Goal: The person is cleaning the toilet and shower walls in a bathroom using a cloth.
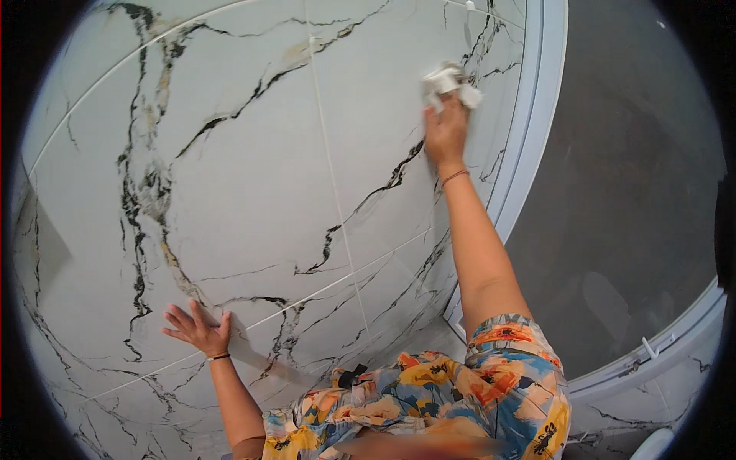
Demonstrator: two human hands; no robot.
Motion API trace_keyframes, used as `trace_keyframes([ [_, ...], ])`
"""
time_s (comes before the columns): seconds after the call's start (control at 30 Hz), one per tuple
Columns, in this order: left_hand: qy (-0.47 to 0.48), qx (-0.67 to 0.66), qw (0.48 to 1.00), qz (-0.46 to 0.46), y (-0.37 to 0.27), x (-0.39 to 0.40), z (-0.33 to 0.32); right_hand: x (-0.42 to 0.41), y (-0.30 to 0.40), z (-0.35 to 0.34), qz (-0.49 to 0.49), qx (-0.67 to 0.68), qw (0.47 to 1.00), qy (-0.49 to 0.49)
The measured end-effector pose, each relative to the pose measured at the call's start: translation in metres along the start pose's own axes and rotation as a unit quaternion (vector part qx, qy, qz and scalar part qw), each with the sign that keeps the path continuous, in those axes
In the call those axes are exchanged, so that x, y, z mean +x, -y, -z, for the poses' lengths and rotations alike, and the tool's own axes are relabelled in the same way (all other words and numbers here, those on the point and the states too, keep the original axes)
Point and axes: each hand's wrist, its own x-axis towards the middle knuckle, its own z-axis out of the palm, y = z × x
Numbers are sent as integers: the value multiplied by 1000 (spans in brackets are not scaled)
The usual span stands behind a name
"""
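My right hand [447,132], raised at the upper right of the view, is closed on a crumpled white cloth [451,83] and presses it to the marble-patterned wall tiles [259,172]. The cloth and fingertips are slightly blurred. Lower on the same wall, at the left, my left hand [201,329] rests on the tiles with its fingers spread and nothing in it.
A white-framed door [532,115] with a dark glass panel [609,190] stands at the right, with a white handle [650,348] at its lower edge. A small white fitting [470,6] is on the wall at the top. A white rounded object [655,445] shows at the bottom right.
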Motion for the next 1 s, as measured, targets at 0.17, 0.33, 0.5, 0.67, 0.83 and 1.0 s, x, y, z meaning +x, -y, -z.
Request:
trace_keyframes([
  [0.17, -11, 1, 1000, -7, -5, 3, -11, 20, -53, 3, -158, -23, 982, -104],
  [0.33, -17, 19, 1000, -16, 1, -3, -4, -10, 57, 9, 103, 6, 990, 91],
  [0.5, -15, 37, 999, -20, -1, -5, -3, 39, 8, 18, 189, 7, 977, 103],
  [0.67, -24, 25, 999, -22, -5, 0, -3, 78, -103, 21, -103, -22, 986, -132],
  [0.83, -20, 15, 999, -20, 3, -6, -3, 30, -29, -3, -89, 57, 991, -77],
  [1.0, -13, 26, 999, -36, 8, 0, 2, -89, 101, 9, 86, 69, 975, 195],
])
